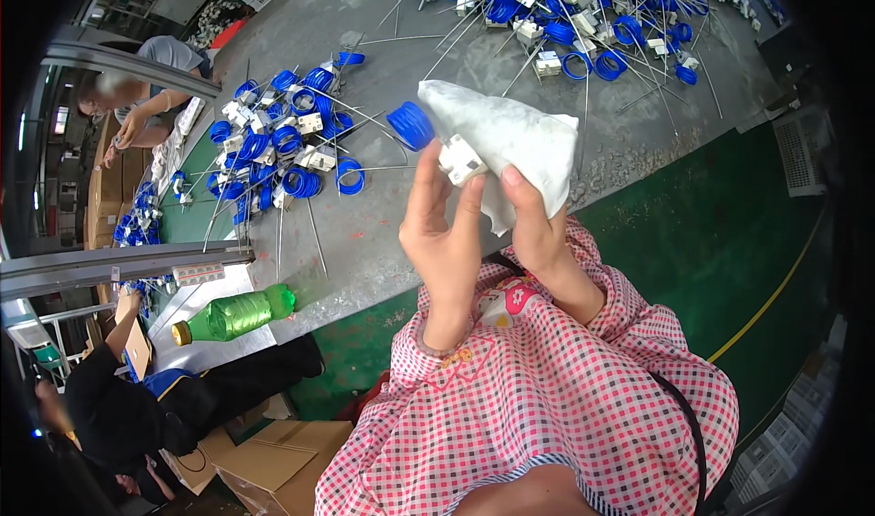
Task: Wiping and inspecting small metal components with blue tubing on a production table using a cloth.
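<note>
Above the grey table, my left hand [443, 247] is closed around a capillary thermostat, pinching its white block [462, 160] between thumb and fingers. The thermostat's blue coil [410, 126] sticks out past my fingertips to the left. My right hand [545, 242] grips a crumpled white cloth [510, 133] with the thumb in front. The cloth hangs beside the white block and touches it or nearly so; I cannot tell which. Most of my right fingers are hidden behind the cloth.
A pile of similar thermostats [283, 142] lies left on the grey table [383, 242], a bigger heap [583, 15] at the far side. Thin metal rods stick out of both. A green bottle [232, 315] lies near the left edge. Two people work at left; cardboard boxes [273, 461] stand below.
</note>
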Available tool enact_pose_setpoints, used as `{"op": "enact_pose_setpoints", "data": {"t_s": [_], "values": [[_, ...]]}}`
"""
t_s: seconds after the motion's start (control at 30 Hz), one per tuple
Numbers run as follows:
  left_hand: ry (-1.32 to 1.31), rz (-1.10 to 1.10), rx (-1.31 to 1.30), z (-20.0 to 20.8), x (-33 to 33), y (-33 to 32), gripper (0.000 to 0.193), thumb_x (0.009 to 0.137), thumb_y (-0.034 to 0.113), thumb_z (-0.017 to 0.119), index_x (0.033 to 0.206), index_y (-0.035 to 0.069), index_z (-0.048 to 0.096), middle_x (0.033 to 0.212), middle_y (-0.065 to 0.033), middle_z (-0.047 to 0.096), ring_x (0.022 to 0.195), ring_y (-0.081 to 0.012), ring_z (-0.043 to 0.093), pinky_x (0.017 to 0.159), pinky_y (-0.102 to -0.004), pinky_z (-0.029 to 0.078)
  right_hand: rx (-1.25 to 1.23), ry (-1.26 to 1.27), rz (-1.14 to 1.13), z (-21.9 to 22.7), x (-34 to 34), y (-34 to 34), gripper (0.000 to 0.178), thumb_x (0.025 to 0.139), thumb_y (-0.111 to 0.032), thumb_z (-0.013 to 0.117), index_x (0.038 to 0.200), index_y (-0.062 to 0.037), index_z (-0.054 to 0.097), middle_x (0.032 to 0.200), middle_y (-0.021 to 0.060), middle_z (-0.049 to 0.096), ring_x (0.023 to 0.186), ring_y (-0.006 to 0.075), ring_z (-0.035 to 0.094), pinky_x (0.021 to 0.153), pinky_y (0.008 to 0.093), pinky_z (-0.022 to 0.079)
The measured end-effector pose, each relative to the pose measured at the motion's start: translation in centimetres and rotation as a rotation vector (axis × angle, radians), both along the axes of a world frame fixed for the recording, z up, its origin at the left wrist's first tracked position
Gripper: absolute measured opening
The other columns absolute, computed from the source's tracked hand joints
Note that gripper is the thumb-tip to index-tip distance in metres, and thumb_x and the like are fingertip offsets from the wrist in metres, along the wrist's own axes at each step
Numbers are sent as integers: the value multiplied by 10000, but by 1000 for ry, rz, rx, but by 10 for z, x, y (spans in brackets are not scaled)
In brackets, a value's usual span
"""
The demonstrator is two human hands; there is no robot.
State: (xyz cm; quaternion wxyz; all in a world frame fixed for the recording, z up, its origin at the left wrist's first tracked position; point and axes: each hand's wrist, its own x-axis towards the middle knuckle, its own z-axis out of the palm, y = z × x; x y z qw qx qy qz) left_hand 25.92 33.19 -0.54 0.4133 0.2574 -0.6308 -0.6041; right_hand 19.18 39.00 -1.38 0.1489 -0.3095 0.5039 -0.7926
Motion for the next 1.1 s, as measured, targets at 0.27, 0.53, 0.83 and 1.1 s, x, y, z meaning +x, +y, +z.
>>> {"op": "enact_pose_setpoints", "data": {"t_s": [0.27, 0.53, 0.83, 1.1], "values": [[107, 67, 103, -5, 2, -13, 419, 773, -71, 494, 1176, -51, 381, 1086, -131, 502, 958, -134, 492, 798, -227, 390, 47, 221, 17, -4, 8, 4, 356, 790, -103, 466, 1106, 57, 430, 1087, 157, 494, 1006, 208, 478, 841, 282, 361], [160, 43, 121, -8, 6, -26, 427, 793, -29, 505, 1193, -34, 356, 1055, -102, 516, 960, -134, 491, 816, -233, 379, -48, -383, -114, 6, 16, 11, 417, 798, -180, 393, 1146, 49, 389, 1110, 145, 476, 1006, 224, 485, 858, 322, 380], [124, -50, -4, -3, 9, -9, 446, 754, -65, 539, 1169, -48, 378, 1101, -115, 478, 997, -156, 473, 839, -273, 389, -5, 56, -132, 8, -10, 0, 402, 802, -146, 410, 1149, 55, 381, 1104, 133, 477, 1043, 209, 445, 892, 301, 325], [-129, 134, -488, -7, 9, -16, 448, 638, -94, 579, 1071, -24, 485, 926, -144, 560, 802, -224, 570, 710, -296, 448, 179, 600, -75, 7, -17, 5, 292, 729, -101, 546, 979, 45, 511, 904, 149, 566, 836, 257, 559, 733, 313, 418]]}}
